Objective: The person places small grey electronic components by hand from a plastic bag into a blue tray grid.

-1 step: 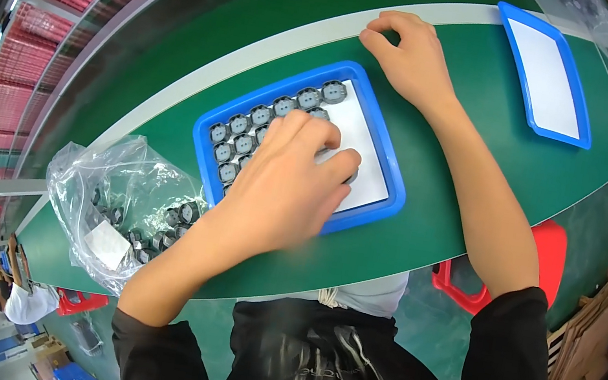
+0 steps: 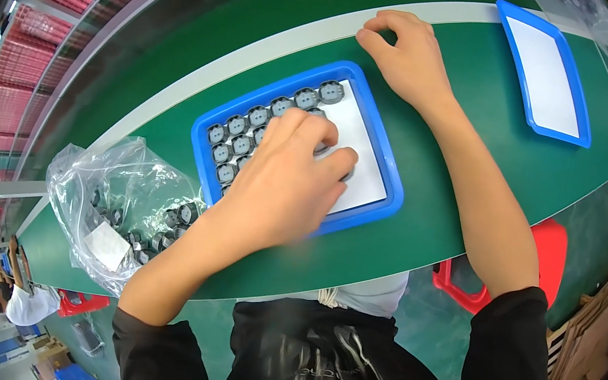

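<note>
My left hand (image 2: 286, 179) is over a blue-rimmed tray (image 2: 393, 168) with a white bottom, its fingers curled down and closed on a round grey plastic part that is mostly hidden beneath them. Rows of similar round grey parts (image 2: 258, 116), each with small holes in its face, stand in the left and far portion of the tray. Bare white bottom shows along the right side. Farther right, my right hand (image 2: 408, 57) rests by the table's pale far edge. Its thumb and forefinger curve with a gap between them, and nothing is seen in them.
Left of the tray lies a clear plastic bag (image 2: 81, 190) holding more dark parts and a white label. A second blue tray (image 2: 583, 127) with a white bottom sits at the far right. A red stool (image 2: 548, 256) stands beyond the near edge. Another person (image 2: 31, 304) is at the far left.
The tray and my left hand have shifted very slightly to the left. My right hand has also edged a little left; both grips look the same.
</note>
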Demonstrator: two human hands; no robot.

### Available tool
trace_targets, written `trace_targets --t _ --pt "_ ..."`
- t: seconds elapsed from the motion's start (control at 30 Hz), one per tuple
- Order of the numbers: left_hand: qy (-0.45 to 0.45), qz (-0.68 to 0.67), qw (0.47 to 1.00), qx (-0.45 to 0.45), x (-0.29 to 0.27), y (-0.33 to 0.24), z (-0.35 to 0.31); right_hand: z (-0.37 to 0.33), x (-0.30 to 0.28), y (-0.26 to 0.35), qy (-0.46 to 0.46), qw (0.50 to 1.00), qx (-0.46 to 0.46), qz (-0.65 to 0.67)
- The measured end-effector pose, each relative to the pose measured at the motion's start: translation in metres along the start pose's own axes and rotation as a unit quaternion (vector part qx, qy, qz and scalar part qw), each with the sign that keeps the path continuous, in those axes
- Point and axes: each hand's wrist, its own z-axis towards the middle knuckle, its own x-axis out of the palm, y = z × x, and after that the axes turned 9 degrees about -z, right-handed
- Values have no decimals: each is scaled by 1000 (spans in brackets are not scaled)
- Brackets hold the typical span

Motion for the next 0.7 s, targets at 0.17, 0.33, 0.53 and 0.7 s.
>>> trace_targets --t 0.17,0.33,0.53,0.7 --pt "5 16 1000 -13 5 11 -2 -3 -2 0 18 1000 14 2" --pt "3 -27 999 -18 4 16 -1 -6 -5 3 20 999 31 -11" --pt "9 9 1000 1 0 21 0 -5 -4 3 31 999 33 -11" --pt "33 -5 999 -26 -12 5 -7 -4 -4 0 35 999 31 -21"
